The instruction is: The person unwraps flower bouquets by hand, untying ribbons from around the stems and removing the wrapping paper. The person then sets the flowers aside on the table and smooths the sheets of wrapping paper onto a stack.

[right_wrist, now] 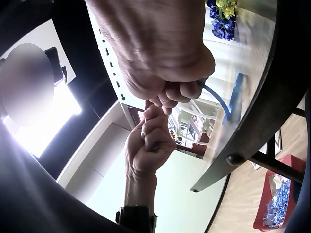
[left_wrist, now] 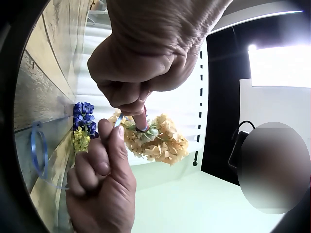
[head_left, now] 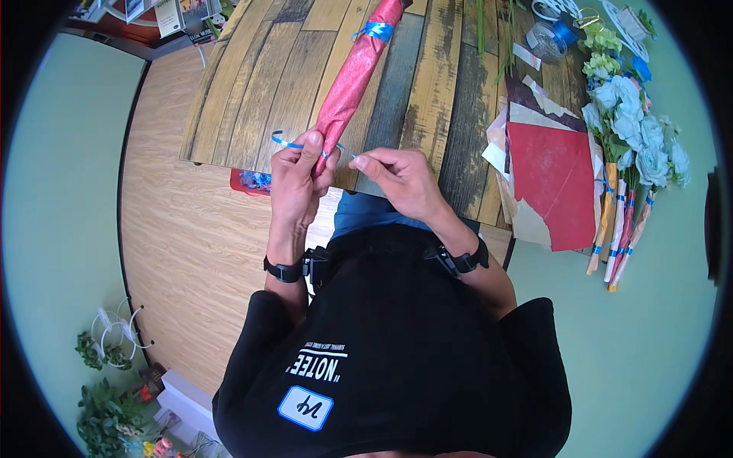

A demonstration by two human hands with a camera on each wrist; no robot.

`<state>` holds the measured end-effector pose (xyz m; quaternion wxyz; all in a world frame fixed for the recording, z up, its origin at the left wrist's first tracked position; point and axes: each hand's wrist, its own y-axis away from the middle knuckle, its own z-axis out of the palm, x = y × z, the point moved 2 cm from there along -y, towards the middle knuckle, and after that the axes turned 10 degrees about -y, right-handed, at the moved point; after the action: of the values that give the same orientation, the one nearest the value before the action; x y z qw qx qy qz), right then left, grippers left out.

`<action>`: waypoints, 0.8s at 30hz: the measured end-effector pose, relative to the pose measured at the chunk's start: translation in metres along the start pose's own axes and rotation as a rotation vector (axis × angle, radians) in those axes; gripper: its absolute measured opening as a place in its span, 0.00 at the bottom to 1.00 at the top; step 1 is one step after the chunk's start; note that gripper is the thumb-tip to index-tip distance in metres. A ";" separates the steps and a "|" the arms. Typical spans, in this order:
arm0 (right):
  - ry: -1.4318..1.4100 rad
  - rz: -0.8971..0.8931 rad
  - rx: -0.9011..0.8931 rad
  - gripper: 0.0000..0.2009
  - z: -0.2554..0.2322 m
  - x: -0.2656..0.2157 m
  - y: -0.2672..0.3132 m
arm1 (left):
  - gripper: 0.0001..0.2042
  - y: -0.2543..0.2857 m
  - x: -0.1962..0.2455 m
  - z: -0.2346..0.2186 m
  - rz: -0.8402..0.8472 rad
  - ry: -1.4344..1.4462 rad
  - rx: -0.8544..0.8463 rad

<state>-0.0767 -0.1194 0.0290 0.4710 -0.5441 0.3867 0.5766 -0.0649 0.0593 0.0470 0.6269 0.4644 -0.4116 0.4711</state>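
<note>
My left hand [head_left: 298, 172] grips the lower end of a slim bouquet wrapped in red paper [head_left: 353, 84], its thumb lying along the wrap. A blue ribbon [head_left: 286, 140] passes around that end, one tail curling out to the left. My right hand [head_left: 403, 182] pinches the ribbon between thumb and finger, just right of the wrap. Higher up, a second blue ribbon band [head_left: 377, 31] circles the paper. In the left wrist view, peach flowers [left_wrist: 167, 141] show beyond the hands, and the right hand [left_wrist: 104, 179] holds the ribbon. A ribbon loop [left_wrist: 40, 148] hangs beside the table.
On the wooden table [head_left: 259, 84] lie red and white paper sheets [head_left: 550, 179] at the right. Beside them are wrapped bouquets with pale blue flowers [head_left: 649, 149]. Ribbon spools [head_left: 563, 32] stand at the back right. A red bin [right_wrist: 286, 194] is under the table edge.
</note>
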 end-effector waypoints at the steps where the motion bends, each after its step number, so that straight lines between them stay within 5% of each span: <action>1: -0.004 0.000 0.001 0.15 -0.003 -0.001 0.001 | 0.17 0.001 0.002 0.003 -0.010 -0.023 0.038; 7: 0.102 0.113 -0.002 0.19 -0.026 -0.005 -0.007 | 0.18 0.000 0.001 0.007 -0.047 -0.026 0.049; 10: 0.083 0.256 -0.140 0.20 -0.027 0.007 -0.020 | 0.19 -0.001 0.000 0.006 -0.073 0.004 -0.010; 13: -0.068 -0.017 -0.106 0.21 -0.014 0.014 -0.029 | 0.18 -0.003 -0.006 0.002 -0.080 0.067 -0.088; 15: -0.385 0.053 -0.178 0.21 -0.008 0.012 -0.031 | 0.18 -0.003 -0.006 0.001 -0.080 0.104 -0.114; 18: -0.488 0.241 -0.233 0.19 -0.012 -0.001 -0.027 | 0.19 -0.004 -0.001 0.003 -0.062 0.100 -0.169; 24: -0.687 0.279 -0.177 0.15 -0.024 -0.002 -0.026 | 0.20 -0.010 -0.001 0.007 -0.060 0.075 -0.201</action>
<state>-0.0458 -0.1364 0.0302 0.4413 -0.2995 0.2253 0.8153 -0.0561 0.0507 0.0458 0.6990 0.3934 -0.4190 0.4256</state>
